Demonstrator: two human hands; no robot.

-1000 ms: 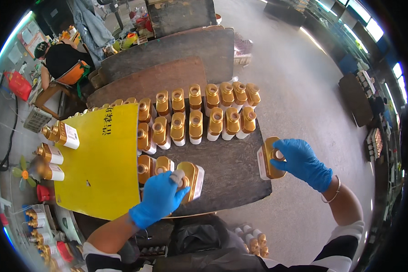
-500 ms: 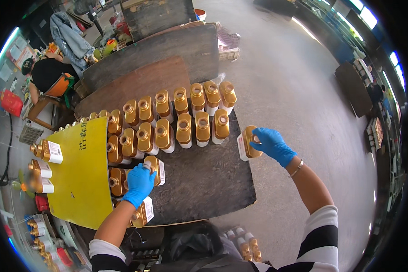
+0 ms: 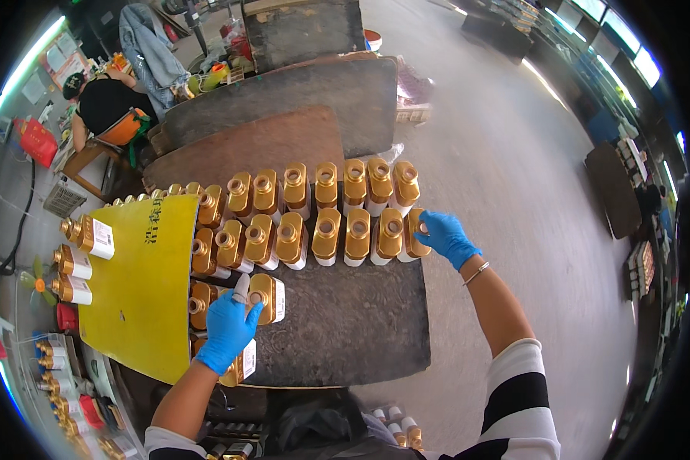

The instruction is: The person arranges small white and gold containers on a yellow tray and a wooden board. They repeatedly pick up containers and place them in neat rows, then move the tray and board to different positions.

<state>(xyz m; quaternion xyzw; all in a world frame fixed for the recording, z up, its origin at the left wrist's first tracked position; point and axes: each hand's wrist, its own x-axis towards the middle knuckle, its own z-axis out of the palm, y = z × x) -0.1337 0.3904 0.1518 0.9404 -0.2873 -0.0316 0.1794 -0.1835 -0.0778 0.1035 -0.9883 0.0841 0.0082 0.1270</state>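
Rows of gold bottles (image 3: 326,230) with white labels stand on a dark work table (image 3: 353,322). My right hand (image 3: 445,236), in a blue glove, grips a gold bottle (image 3: 414,232) at the right end of the second row, touching its neighbour. My left hand (image 3: 228,326), also blue-gloved, rests on the top of another gold bottle (image 3: 267,297) in the front row, near the table's left side. Beneath my left wrist, one more bottle (image 3: 241,366) sits at the front edge.
A yellow sheet (image 3: 138,284) covers bottles on the left. More gold bottles (image 3: 80,257) lie further left. Dark boards (image 3: 284,100) lean behind the table. A person (image 3: 103,107) in black sits at the back left. Grey floor (image 3: 514,153) spreads to the right.
My right hand has carried its bottle leftward from off the table edge into the second row. My left hand stays on the front-row bottle. The view has shifted closer.
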